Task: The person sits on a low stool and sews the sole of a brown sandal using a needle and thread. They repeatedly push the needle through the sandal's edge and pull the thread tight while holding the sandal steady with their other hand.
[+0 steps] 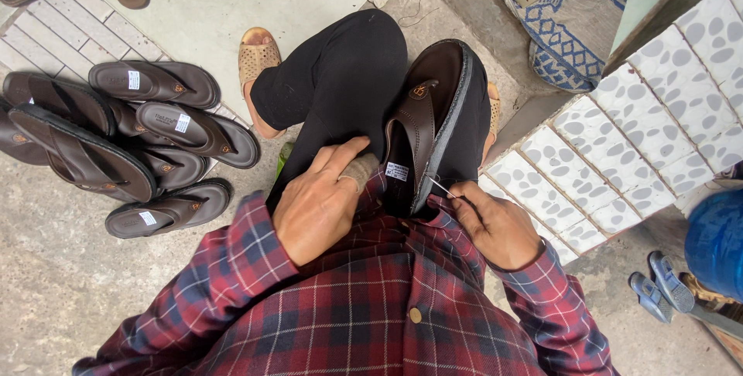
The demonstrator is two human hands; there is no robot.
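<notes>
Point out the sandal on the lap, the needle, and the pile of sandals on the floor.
brown sandal (424,124), head view, on its strap.
needle (443,188), head view, on its thin shaft, at the right hand (495,225).
pile of sandals (124,144), head view, on one sandal's footbed.

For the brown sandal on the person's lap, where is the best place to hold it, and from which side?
Probably grip the heel end of the sandal from its open upper side, where the left hand rests. It stands on edge, sole rim towards the right hand working there with a thin needle, so that side should stay free.
</notes>
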